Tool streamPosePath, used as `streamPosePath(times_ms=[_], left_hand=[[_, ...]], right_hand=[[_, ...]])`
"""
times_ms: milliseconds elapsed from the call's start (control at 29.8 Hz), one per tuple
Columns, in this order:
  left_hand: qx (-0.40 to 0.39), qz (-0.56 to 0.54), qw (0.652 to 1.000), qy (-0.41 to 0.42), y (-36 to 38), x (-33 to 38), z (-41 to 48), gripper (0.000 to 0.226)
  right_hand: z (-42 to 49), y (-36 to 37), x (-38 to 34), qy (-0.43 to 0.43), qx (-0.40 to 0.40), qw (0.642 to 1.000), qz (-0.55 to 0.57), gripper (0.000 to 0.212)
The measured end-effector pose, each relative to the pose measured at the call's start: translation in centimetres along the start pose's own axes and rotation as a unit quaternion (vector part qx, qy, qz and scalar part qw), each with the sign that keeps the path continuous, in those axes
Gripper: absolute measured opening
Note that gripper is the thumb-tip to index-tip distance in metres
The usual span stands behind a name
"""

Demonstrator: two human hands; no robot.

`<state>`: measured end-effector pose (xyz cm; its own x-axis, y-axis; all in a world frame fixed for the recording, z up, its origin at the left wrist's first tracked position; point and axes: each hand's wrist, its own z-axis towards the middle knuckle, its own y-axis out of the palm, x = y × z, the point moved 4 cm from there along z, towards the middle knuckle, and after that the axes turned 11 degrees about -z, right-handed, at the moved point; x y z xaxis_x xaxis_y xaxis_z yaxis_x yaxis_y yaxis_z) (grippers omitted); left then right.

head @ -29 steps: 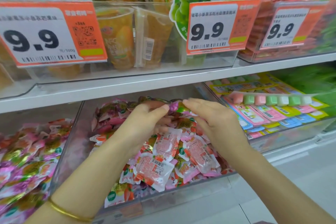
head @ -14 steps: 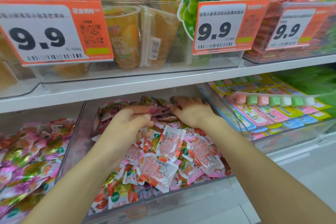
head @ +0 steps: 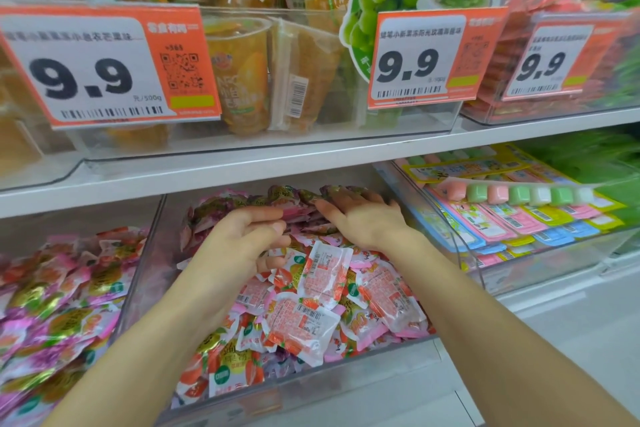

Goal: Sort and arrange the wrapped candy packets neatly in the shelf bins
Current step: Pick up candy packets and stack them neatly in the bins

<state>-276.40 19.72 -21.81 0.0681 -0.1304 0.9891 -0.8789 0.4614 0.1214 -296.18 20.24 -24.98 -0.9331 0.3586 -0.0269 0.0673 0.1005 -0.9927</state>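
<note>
Right hand lies flat on the candy packets; left hand, loosely curled, beside.

Bright, even store light; wide-angle bending and motion blur toward the right edge

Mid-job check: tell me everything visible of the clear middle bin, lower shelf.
The middle bin is clear plastic, open-topped, between a left bin and a right bin. Wrapped candy packets fill it, pink-white in front, purple behind. The right hand lies flat on the rear packets; the left hand is cupped beside it.
</note>
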Motion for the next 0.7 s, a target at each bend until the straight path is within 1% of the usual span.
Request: streamPosePath(times_ms=[67, 134, 168, 235, 302, 369, 436, 469, 503, 570, 603, 670, 704], left_hand=[[0.004, -0.004, 1.0, 0.003, -0.3, 0.3, -0.4, 0.015], [0.005, -0.008, 1.0, 0.007, -0.8, 0.6, -1.1, 0.016], [0.006, -0.006, 1.0, 0.011, -1.3, 0.9, -1.6, 0.016], [0.009, -0.004, 1.0, 0.027, -2.4, 1.4, -2.6, 0.017], [0.015, -0.001, 0.999, 0.052, -3.5, 1.9, -3.7, 0.019], [0.024, 0.008, 0.997, 0.076, -4.5, 2.3, -4.6, 0.021], [0.033, 0.018, 0.995, 0.098, -5.3, 2.6, -5.7, 0.023], [0.033, 0.026, 0.993, 0.11, -5.6, 2.6, -6.2, 0.024], [0.031, 0.036, 0.991, 0.121, -5.9, 2.5, -6.8, 0.024], [0.028, 0.056, 0.99, 0.13, -6.2, 2.3, -7.7, 0.024], [0.027, 0.066, 0.989, 0.13, -6.2, 2.1, -8.1, 0.023], [0.023, 0.091, 0.987, 0.13, -6.3, 1.9, -8.5, 0.022], [0.02, 0.099, 0.987, 0.129, -6.3, 1.8, -8.7, 0.022]], right_hand=[[-0.1, -0.2, 0.1, 0.002, -0.012, 1.0, -0.001, 0.06], [-0.7, -0.8, 0.3, -0.001, -0.003, 0.999, 0.042, 0.057], [-1.2, -1.3, 0.4, 0.003, 0.026, 0.996, 0.083, 0.054], [-3.0, -2.8, 0.7, 0.021, 0.122, 0.981, 0.147, 0.046], [-5.2, -3.8, 0.2, -0.002, 0.205, 0.966, 0.157, 0.036], [-7.3, -4.1, -0.6, -0.043, 0.23, 0.956, 0.179, 0.032], [-9.2, -3.6, -1.6, -0.057, 0.221, 0.953, 0.198, 0.033], [-9.8, -3.3, -2.0, -0.053, 0.225, 0.958, 0.169, 0.033], [-10.3, -2.9, -2.6, -0.046, 0.227, 0.967, 0.108, 0.033], [-10.8, -1.8, -3.8, -0.048, 0.204, 0.977, -0.026, 0.041], [-10.9, -1.4, -4.4, -0.056, 0.19, 0.978, -0.071, 0.047], [-10.8, -1.1, -5.1, -0.064, 0.195, 0.974, -0.097, 0.055], [-10.8, -1.2, -5.2, -0.06, 0.211, 0.972, -0.082, 0.057]])
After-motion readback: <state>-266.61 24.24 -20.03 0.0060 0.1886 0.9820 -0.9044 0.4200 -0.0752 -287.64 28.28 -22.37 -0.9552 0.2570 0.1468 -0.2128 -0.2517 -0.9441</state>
